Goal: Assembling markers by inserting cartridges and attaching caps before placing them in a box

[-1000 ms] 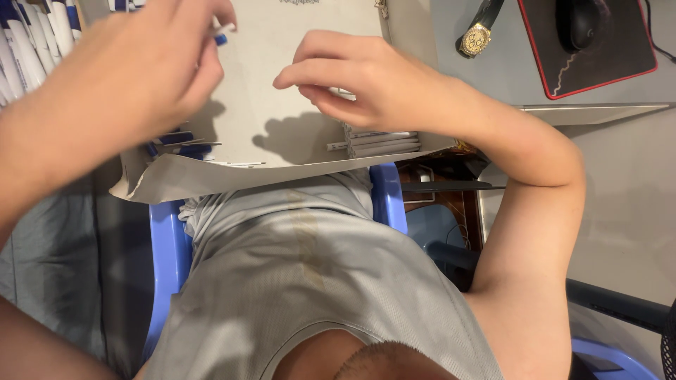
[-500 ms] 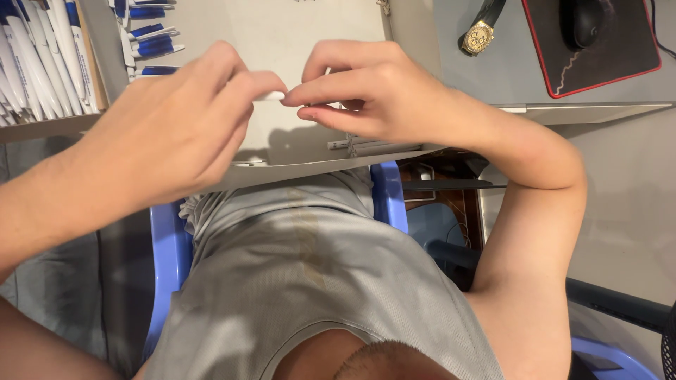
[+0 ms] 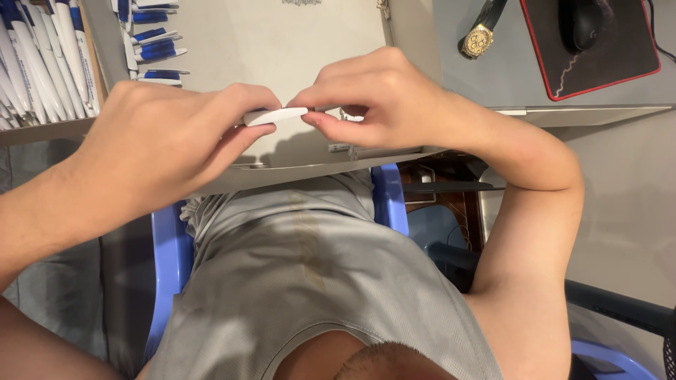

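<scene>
White pen barrel point(image 3: 276, 115) at frame centre is being pinched by us between left hand point(image 3: 165, 144) and right hand point(image 3: 377, 98), both grasping its ends, above the grey board point(image 3: 282, 49) for support.

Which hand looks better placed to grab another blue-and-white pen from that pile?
Probably the left hand: the loose pens and the boxful lie on its side. The right hand pinches the white pen piece farther away.
</scene>
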